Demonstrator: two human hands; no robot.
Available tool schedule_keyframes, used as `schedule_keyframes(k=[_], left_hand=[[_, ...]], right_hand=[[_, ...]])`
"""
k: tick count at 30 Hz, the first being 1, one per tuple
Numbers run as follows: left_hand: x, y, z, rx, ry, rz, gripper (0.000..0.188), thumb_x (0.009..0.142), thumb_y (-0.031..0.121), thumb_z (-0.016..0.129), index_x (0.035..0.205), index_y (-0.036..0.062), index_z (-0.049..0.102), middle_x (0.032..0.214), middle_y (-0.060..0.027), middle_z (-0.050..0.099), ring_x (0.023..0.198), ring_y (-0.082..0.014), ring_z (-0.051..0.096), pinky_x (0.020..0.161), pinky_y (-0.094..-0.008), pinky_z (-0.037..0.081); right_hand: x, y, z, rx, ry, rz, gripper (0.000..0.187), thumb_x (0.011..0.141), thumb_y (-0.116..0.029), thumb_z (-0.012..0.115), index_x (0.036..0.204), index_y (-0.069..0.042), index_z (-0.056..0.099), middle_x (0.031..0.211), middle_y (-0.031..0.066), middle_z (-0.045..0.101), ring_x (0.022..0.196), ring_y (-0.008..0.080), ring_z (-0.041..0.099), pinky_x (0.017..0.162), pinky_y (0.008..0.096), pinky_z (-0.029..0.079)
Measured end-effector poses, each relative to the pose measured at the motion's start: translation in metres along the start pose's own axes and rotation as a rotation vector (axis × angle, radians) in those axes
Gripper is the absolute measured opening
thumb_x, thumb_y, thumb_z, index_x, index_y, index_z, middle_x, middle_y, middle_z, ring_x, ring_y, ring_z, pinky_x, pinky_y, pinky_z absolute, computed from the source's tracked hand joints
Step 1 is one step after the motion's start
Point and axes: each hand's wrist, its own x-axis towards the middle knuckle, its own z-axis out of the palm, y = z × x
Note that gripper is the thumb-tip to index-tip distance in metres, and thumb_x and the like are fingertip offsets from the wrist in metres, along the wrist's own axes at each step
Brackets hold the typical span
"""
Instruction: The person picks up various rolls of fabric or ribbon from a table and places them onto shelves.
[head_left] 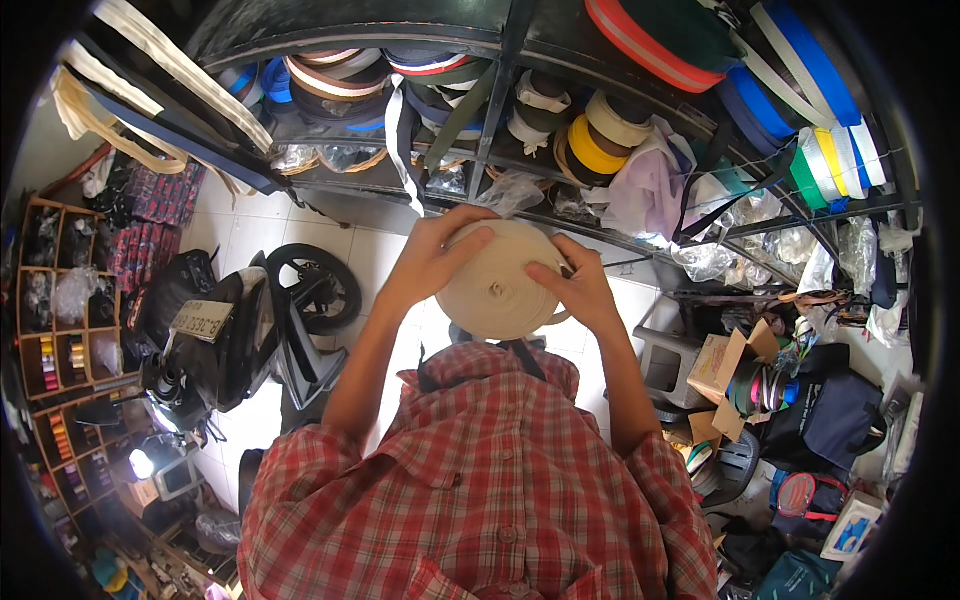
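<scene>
Between my two hands is a large roll of cream webbing strap, its flat coiled side and small centre facing up. My left hand grips the roll's left and far edge, thumb lying across the coil. On the right edge, my right hand presses its thumb on the coil with the fingers round the outside. A short loose stretch of strap shows at the roll's lower right. The fingers beneath the roll are hidden.
Ahead, a dark metal rack holds several webbing rolls, including a yellow roll; straps hang from it. A motorcycle stands at left beside wooden thread shelves. To the right are cardboard boxes, a grey plastic stool and black bags.
</scene>
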Motion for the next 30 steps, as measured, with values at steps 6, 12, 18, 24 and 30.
schedule_keyframes(k=[6, 12, 18, 24, 30], left_hand=[[0.009, 0.001, 0.001, 0.075, -0.167, -0.156, 0.031, 0.092, 0.026, 0.058, 0.096, -0.0029, 0.068, 0.08, -0.008, 0.067, 0.072, -0.0098, 0.059, 0.066, -0.026, 0.047], [0.01, -0.01, 0.014, -0.283, 0.222, -0.31, 0.032, 0.09, 0.028, 0.062, 0.1, -0.0018, 0.068, 0.082, -0.005, 0.067, 0.071, -0.0102, 0.059, 0.065, -0.0251, 0.048], [0.008, -0.003, 0.02, -0.212, -0.001, -0.325, 0.036, 0.08, 0.021, 0.073, 0.103, -0.0045, 0.064, 0.091, -0.009, 0.067, 0.076, -0.0126, 0.062, 0.069, -0.0259, 0.051], [0.014, -0.003, 0.043, -0.528, 0.37, -0.28, 0.033, 0.086, 0.022, 0.068, 0.107, -0.0029, 0.061, 0.095, -0.0096, 0.066, 0.081, -0.015, 0.064, 0.072, -0.0275, 0.053], [0.018, 0.006, 0.083, -0.819, 0.713, -0.151, 0.038, 0.096, 0.028, 0.054, 0.122, 0.0011, 0.05, 0.111, -0.0096, 0.06, 0.101, -0.0182, 0.059, 0.086, -0.0318, 0.05]], right_hand=[[0.001, -0.012, 0.001, -0.2, 0.015, -0.016, 0.028, 0.085, -0.023, 0.068, 0.096, 0.002, 0.062, 0.085, 0.0106, 0.067, 0.077, 0.0114, 0.062, 0.069, 0.0269, 0.048], [-0.001, -0.001, 0.006, -0.021, 0.292, -0.1, 0.023, 0.091, -0.018, 0.058, 0.102, 0.002, 0.061, 0.088, 0.0144, 0.068, 0.084, 0.0143, 0.064, 0.075, 0.0277, 0.049], [0.001, -0.004, 0.001, -0.08, 0.319, -0.161, 0.024, 0.092, -0.019, 0.057, 0.102, 0.002, 0.061, 0.088, 0.015, 0.068, 0.083, 0.0166, 0.066, 0.074, 0.0287, 0.049], [0.003, -0.005, 0.003, -0.162, 0.471, -0.188, 0.027, 0.095, -0.017, 0.051, 0.117, -0.002, 0.055, 0.082, 0.0094, 0.066, 0.074, 0.0095, 0.058, 0.067, 0.0263, 0.047], [0.001, 0.01, 0.028, 0.128, 0.658, -0.163, 0.038, 0.098, -0.021, 0.043, 0.127, 0.004, 0.046, 0.107, 0.0205, 0.062, 0.095, 0.0237, 0.06, 0.085, 0.0322, 0.045]])
